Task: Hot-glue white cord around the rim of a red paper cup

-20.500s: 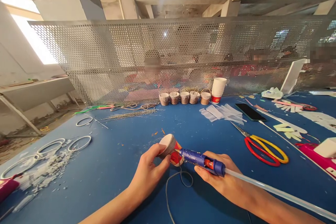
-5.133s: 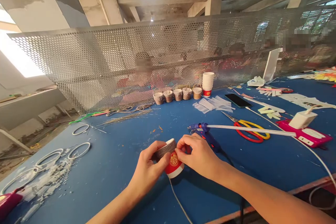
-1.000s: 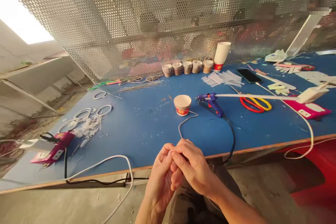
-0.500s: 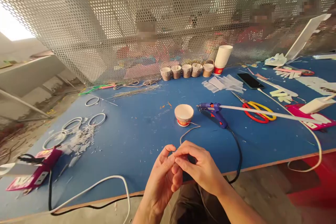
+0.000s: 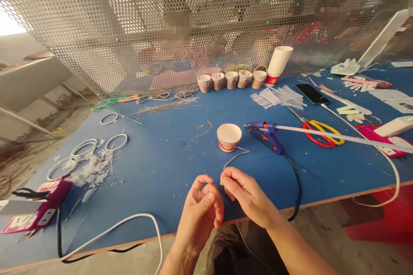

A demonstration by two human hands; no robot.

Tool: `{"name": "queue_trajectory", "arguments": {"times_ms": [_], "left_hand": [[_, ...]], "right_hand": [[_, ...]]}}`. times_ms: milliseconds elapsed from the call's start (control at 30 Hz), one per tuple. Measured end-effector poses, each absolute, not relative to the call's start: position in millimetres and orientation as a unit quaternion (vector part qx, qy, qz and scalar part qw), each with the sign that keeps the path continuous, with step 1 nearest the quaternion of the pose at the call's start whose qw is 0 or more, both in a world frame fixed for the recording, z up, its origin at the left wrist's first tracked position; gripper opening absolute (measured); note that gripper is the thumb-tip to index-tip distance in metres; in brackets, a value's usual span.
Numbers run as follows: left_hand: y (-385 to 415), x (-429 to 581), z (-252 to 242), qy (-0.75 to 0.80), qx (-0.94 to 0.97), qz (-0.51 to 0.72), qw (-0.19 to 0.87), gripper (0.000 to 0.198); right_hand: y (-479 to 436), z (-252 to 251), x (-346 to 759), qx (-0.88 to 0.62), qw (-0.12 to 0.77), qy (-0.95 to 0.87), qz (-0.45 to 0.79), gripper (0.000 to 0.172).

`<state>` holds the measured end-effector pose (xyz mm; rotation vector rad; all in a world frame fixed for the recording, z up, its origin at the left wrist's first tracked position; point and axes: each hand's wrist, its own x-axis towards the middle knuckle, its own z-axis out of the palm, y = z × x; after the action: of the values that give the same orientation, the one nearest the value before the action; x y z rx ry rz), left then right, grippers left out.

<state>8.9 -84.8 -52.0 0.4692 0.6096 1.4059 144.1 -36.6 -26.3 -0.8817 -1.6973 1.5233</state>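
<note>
Both my hands hover at the near edge of the blue table [image 5: 167,159]. My right hand [image 5: 245,195] pinches the end of a thin grey cord [image 5: 235,157] that runs up to a small paper cup [image 5: 229,136] standing upright on the table. My left hand [image 5: 201,210] is just left of it, fingers curled inward; I see nothing in them. A blue glue gun [image 5: 266,134] with a long clear glue stick lies right of the cup, its black cable trailing off the table edge.
Red and yellow scissors [image 5: 321,133], a black phone [image 5: 312,93], paper strips [image 5: 280,96], a cup stack [image 5: 279,63] and a row of wrapped cups [image 5: 230,80] lie beyond. White rings [image 5: 97,144] and a magenta power strip [image 5: 38,210] sit left. Behind the mesh screen [image 5: 129,30] sit other people.
My hands have come slightly apart: the left has dropped away from the right, which still pinches the cord. The view has shifted a little; cup and glue gun stay put.
</note>
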Motion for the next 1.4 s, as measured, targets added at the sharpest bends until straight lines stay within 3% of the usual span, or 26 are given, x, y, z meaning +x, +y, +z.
{"name": "queue_trajectory", "arguments": {"times_ms": [200, 333, 600, 733, 1000, 1200, 1300, 1400], "left_hand": [[-83.1, 11.4, -52.9, 0.283, 0.174, 0.653, 0.681, 0.022], [-85.2, 10.8, -52.3, 0.288, 0.175, 0.648, 0.683, 0.02], [-89.1, 5.4, -51.0, 0.212, 0.193, 0.574, 0.767, 0.021], [-90.4, 6.7, -51.9, 0.202, 0.195, 0.573, 0.77, 0.025], [-90.1, 8.9, -53.8, 0.22, 0.196, 0.584, 0.757, 0.027], [-92.6, 12.8, -53.7, 0.285, 0.216, 0.638, 0.682, 0.028], [-94.9, 15.5, -55.3, 0.319, 0.251, 0.68, 0.611, 0.029], [-98.8, 19.4, -55.5, 0.328, 0.299, 0.694, 0.567, 0.017]], "right_hand": [[-53.5, -26.3, 142.6, -0.309, 0.388, -0.725, 0.477, 0.01], [-59.4, -29.5, 134.7, -0.322, 0.409, -0.762, 0.386, 0.01], [-50.5, -27.3, 141.1, -0.35, 0.386, -0.633, 0.573, 0.022], [-43.1, -25.1, 145.2, -0.399, 0.433, -0.586, 0.556, 0.023], [-43.2, -22.1, 147.0, -0.333, 0.368, -0.694, 0.522, 0.013], [-56.1, -23.4, 153.9, -0.343, 0.352, -0.815, 0.307, 0.02], [-60.5, -15.5, 168.7, -0.351, 0.328, -0.794, 0.372, 0.021], [-57.7, -6.0, 182.6, -0.391, 0.349, -0.713, 0.465, 0.028]]}}
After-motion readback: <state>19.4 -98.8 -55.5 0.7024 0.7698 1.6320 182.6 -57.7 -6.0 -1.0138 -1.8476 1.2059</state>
